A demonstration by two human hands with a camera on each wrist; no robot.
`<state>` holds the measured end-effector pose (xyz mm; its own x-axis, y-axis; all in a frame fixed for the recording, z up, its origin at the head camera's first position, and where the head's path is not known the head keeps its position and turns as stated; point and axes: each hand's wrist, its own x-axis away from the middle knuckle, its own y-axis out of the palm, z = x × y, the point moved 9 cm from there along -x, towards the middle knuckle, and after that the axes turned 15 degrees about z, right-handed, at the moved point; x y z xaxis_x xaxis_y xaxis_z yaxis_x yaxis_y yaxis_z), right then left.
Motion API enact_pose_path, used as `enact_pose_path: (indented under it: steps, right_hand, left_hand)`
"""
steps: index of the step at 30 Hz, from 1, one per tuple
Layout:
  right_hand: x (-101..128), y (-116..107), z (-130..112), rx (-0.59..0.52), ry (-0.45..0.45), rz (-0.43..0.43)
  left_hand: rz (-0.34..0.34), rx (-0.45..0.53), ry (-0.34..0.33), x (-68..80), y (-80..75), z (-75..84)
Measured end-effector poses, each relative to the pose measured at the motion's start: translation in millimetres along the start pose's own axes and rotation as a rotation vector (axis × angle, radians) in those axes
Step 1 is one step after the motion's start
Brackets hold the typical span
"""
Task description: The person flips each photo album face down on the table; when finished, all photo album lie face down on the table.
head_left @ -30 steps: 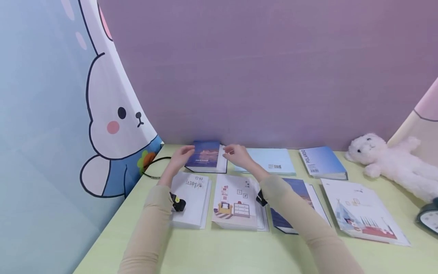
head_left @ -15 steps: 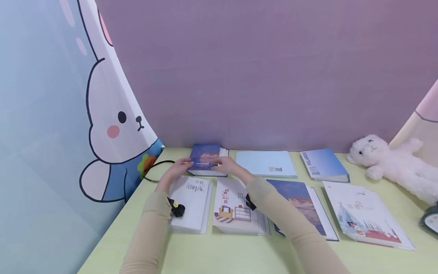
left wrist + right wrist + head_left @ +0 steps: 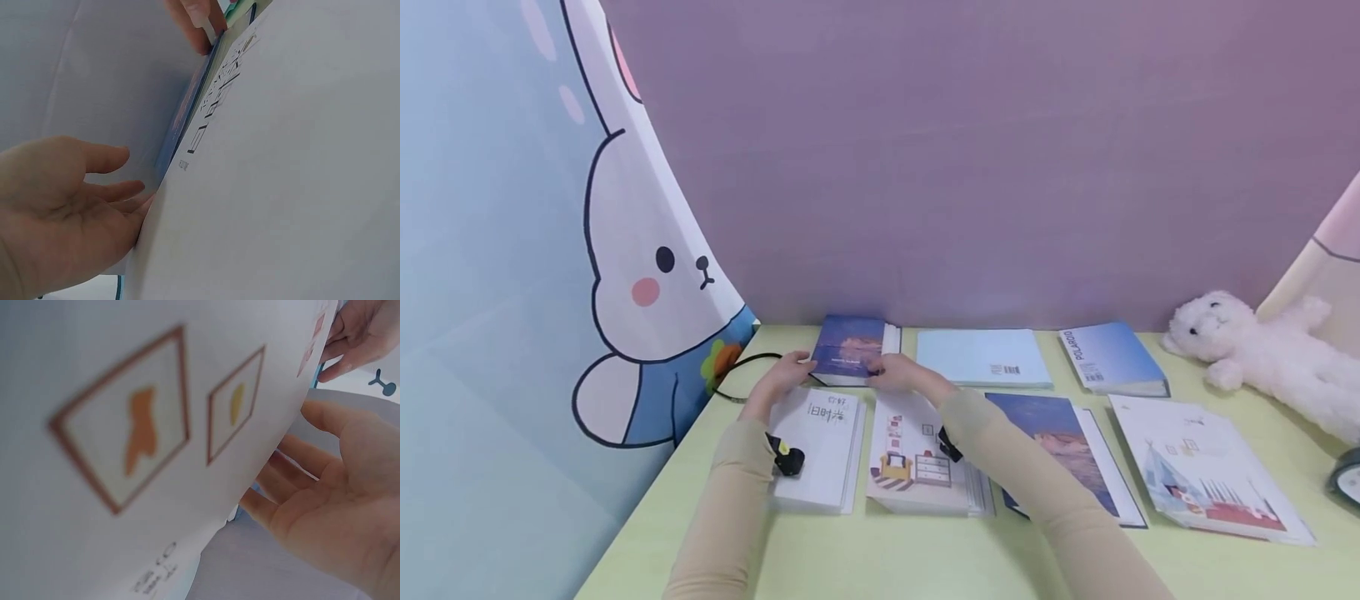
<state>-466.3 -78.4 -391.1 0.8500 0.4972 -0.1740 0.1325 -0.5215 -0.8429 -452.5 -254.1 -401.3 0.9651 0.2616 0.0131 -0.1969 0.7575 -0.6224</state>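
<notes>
At table's far edge, both hands, left [image 3: 788, 372] and right [image 3: 901, 372], fingers straight, touch dark blue book [image 3: 850, 343] sides.

kid's room or staged play corner: cartoon bunny curtain [image 3: 647, 275], purple wall [image 3: 970, 158], plush bear [image 3: 1255, 354], photo albums [image 3: 985, 357] spread on pale green desk [image 3: 925, 558]

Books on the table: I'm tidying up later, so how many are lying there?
7. Back row: dark blue book between both hands, pale blue book, Polaroid book. Front row: white book, furniture-cover book, sunset-cover book, tent-cover book. None seem hidden.
</notes>
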Motion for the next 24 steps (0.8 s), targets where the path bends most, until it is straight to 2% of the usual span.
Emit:
enact_pose_path:
  steps: [6,12,19,24]
  right_hand:
    - [1,0,6,-0.024,0.05,0.011]
    - [0,-1,6,-0.016,0.065,0.029]
    - [5,0,12,-0.043,0.124,0.01]
    - [8,5,13,-0.058,0.153,-0.025]
  left_hand:
    - [-0.004,-0.036,0.005,-5.9,1.4,-3.9]
    - [-0.011,-0.033,0.041,-7.5,2.3,0.4]
    - [0.012,0.127,0.0,-16.2,3.3,-6.2]
    - [0.017,0.225,-0.022,-14.6,1.0,-6.3]
